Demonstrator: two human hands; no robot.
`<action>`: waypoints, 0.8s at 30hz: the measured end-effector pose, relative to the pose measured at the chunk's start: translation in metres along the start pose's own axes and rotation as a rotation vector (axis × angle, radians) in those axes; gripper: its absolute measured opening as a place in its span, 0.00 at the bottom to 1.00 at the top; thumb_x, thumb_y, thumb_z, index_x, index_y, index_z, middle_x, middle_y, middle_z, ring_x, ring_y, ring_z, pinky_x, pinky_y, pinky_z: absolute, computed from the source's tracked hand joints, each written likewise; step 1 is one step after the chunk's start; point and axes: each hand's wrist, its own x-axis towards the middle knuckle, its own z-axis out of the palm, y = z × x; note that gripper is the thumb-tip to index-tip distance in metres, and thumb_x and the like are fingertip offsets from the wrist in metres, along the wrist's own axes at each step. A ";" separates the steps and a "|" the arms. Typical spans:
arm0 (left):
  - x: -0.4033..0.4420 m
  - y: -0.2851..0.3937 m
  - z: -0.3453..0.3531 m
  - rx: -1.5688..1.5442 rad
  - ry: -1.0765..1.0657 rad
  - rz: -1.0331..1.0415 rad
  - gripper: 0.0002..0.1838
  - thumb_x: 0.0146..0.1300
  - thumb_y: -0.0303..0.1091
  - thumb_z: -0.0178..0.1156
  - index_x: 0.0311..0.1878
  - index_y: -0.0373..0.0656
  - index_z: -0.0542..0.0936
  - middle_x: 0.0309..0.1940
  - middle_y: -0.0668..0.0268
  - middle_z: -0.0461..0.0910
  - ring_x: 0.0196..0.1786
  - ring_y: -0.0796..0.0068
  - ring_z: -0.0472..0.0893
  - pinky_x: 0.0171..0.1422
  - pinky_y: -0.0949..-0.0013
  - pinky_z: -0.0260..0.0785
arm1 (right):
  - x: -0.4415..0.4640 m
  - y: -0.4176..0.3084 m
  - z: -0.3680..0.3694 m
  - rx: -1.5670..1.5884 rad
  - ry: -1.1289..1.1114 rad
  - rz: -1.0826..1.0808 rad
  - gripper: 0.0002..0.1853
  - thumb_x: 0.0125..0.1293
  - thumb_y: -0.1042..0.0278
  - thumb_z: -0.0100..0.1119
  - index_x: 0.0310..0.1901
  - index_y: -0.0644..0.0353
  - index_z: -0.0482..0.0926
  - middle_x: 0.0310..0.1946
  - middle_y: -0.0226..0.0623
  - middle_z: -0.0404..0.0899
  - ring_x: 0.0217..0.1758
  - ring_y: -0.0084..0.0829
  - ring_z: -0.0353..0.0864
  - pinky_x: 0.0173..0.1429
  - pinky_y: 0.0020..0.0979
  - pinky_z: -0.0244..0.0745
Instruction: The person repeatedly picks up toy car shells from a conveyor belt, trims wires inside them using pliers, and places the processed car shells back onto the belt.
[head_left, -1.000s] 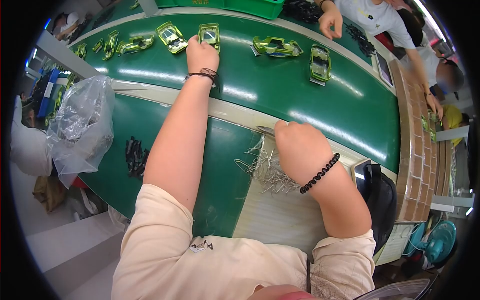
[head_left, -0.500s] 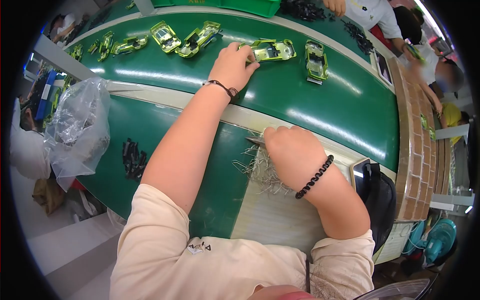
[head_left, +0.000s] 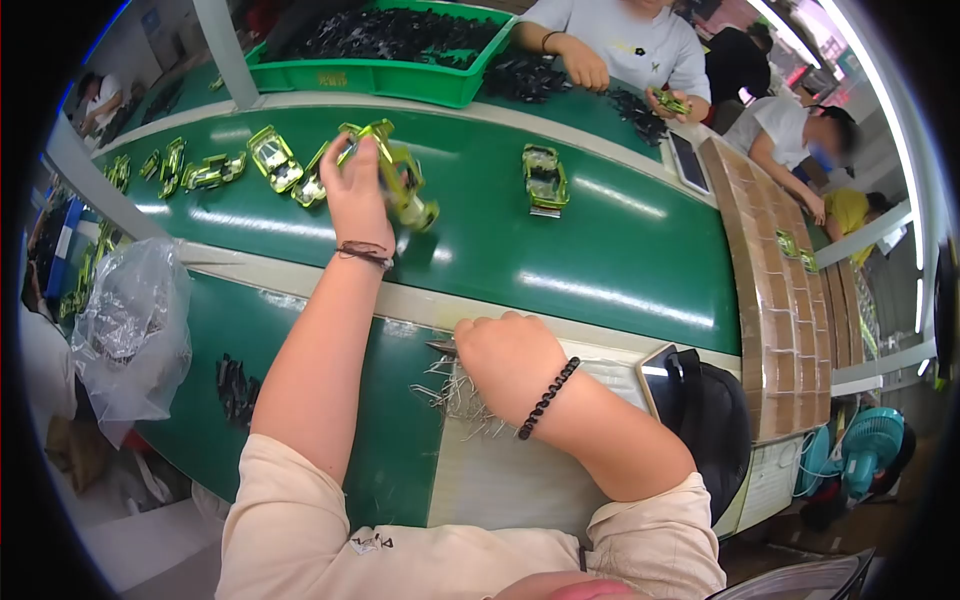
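Observation:
My left hand [head_left: 358, 200] is closed on a lime-green toy car body [head_left: 408, 185], tilted and smeared by motion above the green surface. Close to it lie other car bodies, one of them [head_left: 275, 158] just left of my fingers. My right hand [head_left: 510, 365] is a fist with the pointed metal tip of pliers [head_left: 440, 346] sticking out on its left; their handles are hidden in the palm. Beneath that hand is a heap of thin bent metal wires [head_left: 468, 402] on a pale board [head_left: 500, 475].
Another car body [head_left: 545, 180] sits farther right. Black parts fill a green crate [head_left: 370, 80] at the back. A clear plastic bag [head_left: 132, 335], dark strips [head_left: 237, 388], a black pouch [head_left: 705, 430] and a cardboard divider box [head_left: 770, 300] surround the bench. Co-workers sit opposite.
My left hand has moved left, and the car body by it now hangs tilted in its grip. My right hand stays over the wires with the pliers. The camera view has tilted up and shifted right.

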 end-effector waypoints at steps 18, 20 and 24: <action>-0.001 -0.008 -0.007 -0.556 -0.220 -0.862 0.19 0.77 0.42 0.49 0.54 0.32 0.70 0.50 0.50 0.75 0.58 0.51 0.78 0.65 0.52 0.78 | 0.002 0.020 -0.008 0.205 -0.023 -0.207 0.11 0.53 0.79 0.55 0.40 0.68 0.73 0.34 0.50 0.80 0.38 0.50 0.83 0.42 0.44 0.78; 0.004 -0.011 -0.019 -0.600 -0.403 -0.933 0.20 0.77 0.43 0.48 0.57 0.33 0.70 0.53 0.52 0.74 0.61 0.50 0.76 0.65 0.49 0.77 | 0.005 0.025 -0.013 0.368 -0.062 -0.245 0.11 0.53 0.80 0.53 0.40 0.66 0.73 0.34 0.49 0.79 0.38 0.47 0.81 0.41 0.41 0.77; 0.005 -0.015 -0.019 -0.406 -0.477 -0.917 0.17 0.77 0.43 0.48 0.63 0.51 0.65 0.54 0.60 0.74 0.58 0.52 0.79 0.57 0.50 0.81 | 0.014 0.038 -0.028 0.677 -0.101 -0.286 0.10 0.56 0.80 0.52 0.41 0.62 0.72 0.32 0.41 0.76 0.36 0.34 0.77 0.42 0.33 0.74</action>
